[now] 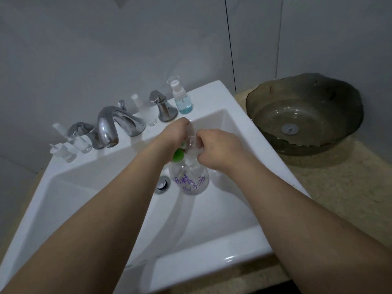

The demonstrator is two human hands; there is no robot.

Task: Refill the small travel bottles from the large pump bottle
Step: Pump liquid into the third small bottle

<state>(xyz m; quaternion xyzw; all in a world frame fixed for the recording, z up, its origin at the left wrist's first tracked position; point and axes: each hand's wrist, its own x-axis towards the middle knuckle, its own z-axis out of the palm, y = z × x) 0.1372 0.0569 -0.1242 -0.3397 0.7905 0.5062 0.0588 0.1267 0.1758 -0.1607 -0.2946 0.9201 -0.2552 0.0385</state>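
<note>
Both hands (197, 143) grip pump bottle (192, 181) over sink (212, 236), faucet (110, 126) behind.

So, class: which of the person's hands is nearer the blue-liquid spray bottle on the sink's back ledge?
The left. The left hand reaches farthest back, just below and left of the blue-liquid spray bottle; the right hand is lower, nearer the camera, gripping the large pump bottle.

The left hand (177, 132) and right hand (218, 147) cover the top of the large bottle (192, 181); its green pump (177, 155) shows only in part. Finger positions cannot be determined. The purple writing on the bottle is illegible. The lower frame edge cuts off the sink (212, 247).
</note>
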